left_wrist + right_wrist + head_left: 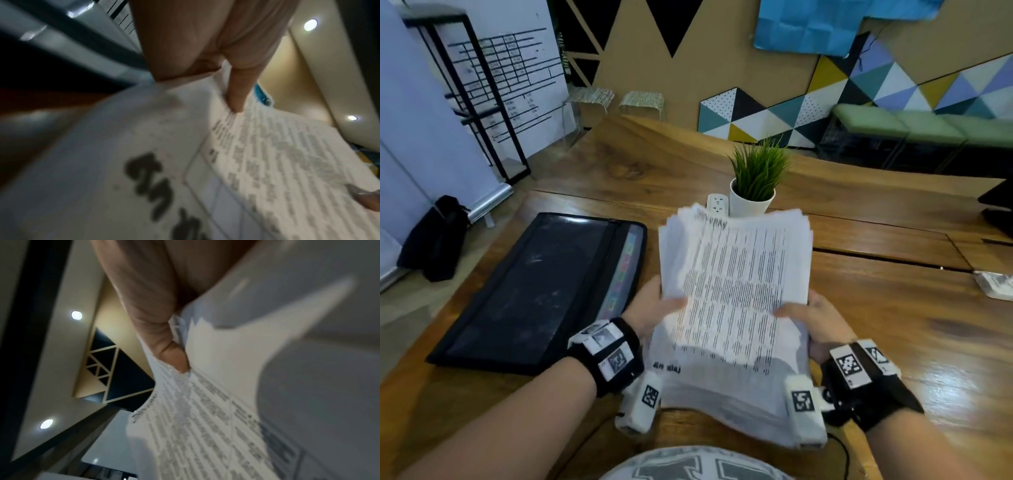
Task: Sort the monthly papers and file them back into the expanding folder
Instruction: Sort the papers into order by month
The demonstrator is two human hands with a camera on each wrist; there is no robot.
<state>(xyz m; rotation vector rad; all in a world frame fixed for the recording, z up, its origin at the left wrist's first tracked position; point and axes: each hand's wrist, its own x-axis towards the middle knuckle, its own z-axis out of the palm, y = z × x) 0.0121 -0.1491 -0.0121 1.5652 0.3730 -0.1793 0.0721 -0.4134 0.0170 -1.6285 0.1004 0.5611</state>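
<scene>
A thick stack of printed white papers (736, 287) is held tilted up above the wooden table (893, 315) in front of me. My left hand (657, 308) grips its left edge with the thumb on the top sheet. My right hand (815, 318) grips the right edge the same way. In the left wrist view a thumb (236, 91) presses on the papers (267, 162). The right wrist view shows a thumb (170, 353) parting the sheets of the papers (216, 418). The black expanding folder (544, 287) lies flat to the left, with coloured tabs along its right side.
A potted green plant (756, 181) and a white power strip (717, 205) stand just behind the papers. A small stack of paper (995, 284) lies at the table's right edge. A dark object (1000, 205) sits far right. A black bag (438, 236) is on the floor at the left.
</scene>
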